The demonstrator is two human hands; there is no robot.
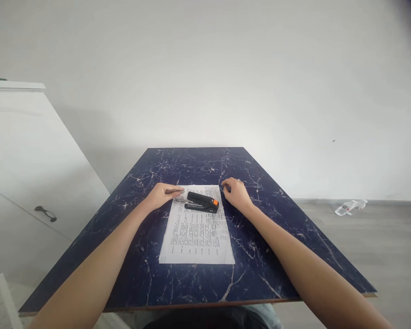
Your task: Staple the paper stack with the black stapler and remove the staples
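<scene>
A black stapler (202,202) with an orange patch lies across the upper part of a printed sheet of paper (195,237). A thin silvery metal part (181,200) juts from the stapler's left end. At the sheet's upper left edge, my left hand (160,195) has its fingers pressed together around a thin dark sliver, too small to name. My right hand (238,193), with a ring on one finger, rests by the sheet's upper right corner. Its fingers are loosely bent and apart, and nothing shows in them.
The dark blue marble-patterned table (192,167) stands against a white wall (205,82). A white cabinet (30,151) with a dark handle is at the left. On the floor to the right lies a clear plastic bottle (345,208).
</scene>
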